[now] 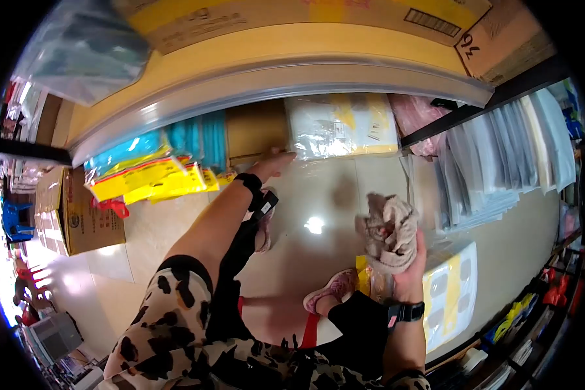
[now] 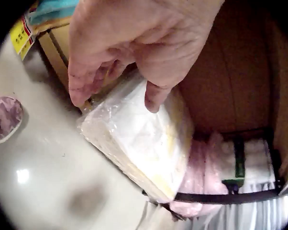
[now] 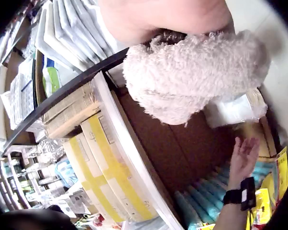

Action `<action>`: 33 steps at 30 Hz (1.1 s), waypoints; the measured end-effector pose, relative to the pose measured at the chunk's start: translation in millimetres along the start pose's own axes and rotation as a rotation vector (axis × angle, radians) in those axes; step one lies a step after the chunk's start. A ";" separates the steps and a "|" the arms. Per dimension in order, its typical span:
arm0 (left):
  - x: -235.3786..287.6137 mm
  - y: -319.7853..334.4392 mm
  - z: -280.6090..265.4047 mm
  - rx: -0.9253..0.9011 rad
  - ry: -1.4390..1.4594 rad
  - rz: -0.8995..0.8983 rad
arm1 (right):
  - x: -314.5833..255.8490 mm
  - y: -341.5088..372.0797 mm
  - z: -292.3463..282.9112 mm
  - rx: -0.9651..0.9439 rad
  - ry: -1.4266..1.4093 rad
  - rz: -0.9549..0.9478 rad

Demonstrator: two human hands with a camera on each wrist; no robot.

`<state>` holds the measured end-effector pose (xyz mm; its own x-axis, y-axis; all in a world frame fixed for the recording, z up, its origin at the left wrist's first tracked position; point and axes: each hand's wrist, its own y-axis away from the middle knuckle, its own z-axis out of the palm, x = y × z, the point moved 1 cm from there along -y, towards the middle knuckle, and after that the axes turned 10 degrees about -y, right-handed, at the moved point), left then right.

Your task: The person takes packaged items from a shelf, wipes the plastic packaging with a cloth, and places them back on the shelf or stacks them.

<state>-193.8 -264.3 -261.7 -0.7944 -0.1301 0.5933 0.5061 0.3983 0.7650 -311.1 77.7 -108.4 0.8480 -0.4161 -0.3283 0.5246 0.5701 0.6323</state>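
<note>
My right hand (image 1: 417,263) grips a crumpled, fluffy beige cloth (image 1: 393,234), held up over the floor. In the right wrist view the pile of the cloth (image 3: 192,76) fills the top, and most of the fingers are hidden behind it. My left hand (image 1: 273,164) reaches to the bottom of the shelf, its fingers loosely bent and nothing in them. Right beside it lies a white package in clear plastic wrap (image 1: 341,127). The left wrist view has the thumb (image 2: 156,98) overlapping the top of that package (image 2: 139,139).
Teal items in yellow-labelled packs (image 1: 156,175) lie left of the left hand. Stacked pale packs (image 1: 494,156) and a pink plastic bag (image 1: 413,120) are on the right. Above runs the shelf's metal edge (image 1: 279,77). Another wrapped package (image 1: 452,292) and a cardboard box (image 1: 91,218) stand on the floor.
</note>
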 end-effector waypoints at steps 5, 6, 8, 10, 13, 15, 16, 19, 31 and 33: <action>-14.5 -61.7 25.7 0.011 0.034 0.088 | -11.8 -10.8 -8.0 0.065 0.047 -0.016; -7.4 -63.2 30.0 -0.005 0.028 0.067 | -15.2 -7.4 0.6 0.057 0.056 -0.008; -6.9 -76.3 39.8 0.002 0.055 0.056 | -15.8 -6.1 10.2 0.111 0.037 -0.034; -10.0 -88.8 45.7 0.061 0.121 0.076 | -16.7 -9.3 9.4 0.138 0.060 -0.075; -24.8 -116.3 53.1 0.003 0.336 0.204 | -18.0 -14.7 -7.3 0.157 0.079 -0.131; -21.1 -109.2 51.6 -0.043 0.491 0.226 | -14.6 -16.3 0.6 0.230 0.073 -0.192; -6.6 -90.8 49.0 -0.044 0.596 0.166 | -15.8 -16.8 -2.3 0.206 0.093 -0.168; -2.0 -89.1 32.4 -0.139 0.668 0.096 | -17.4 -18.4 -5.1 0.163 0.122 -0.143; 31.9 -15.0 24.8 -0.146 0.542 0.132 | -14.6 -40.4 -46.1 0.050 0.074 -0.065; 23.2 7.7 8.5 -0.197 0.542 0.123 | -10.5 -51.7 -70.6 0.077 0.061 -0.057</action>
<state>-211.2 -256.5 -244.2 -0.4676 -0.5595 0.6844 0.6774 0.2706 0.6840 -341.8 102.7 -187.2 0.8215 -0.4005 -0.4059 0.5663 0.4898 0.6629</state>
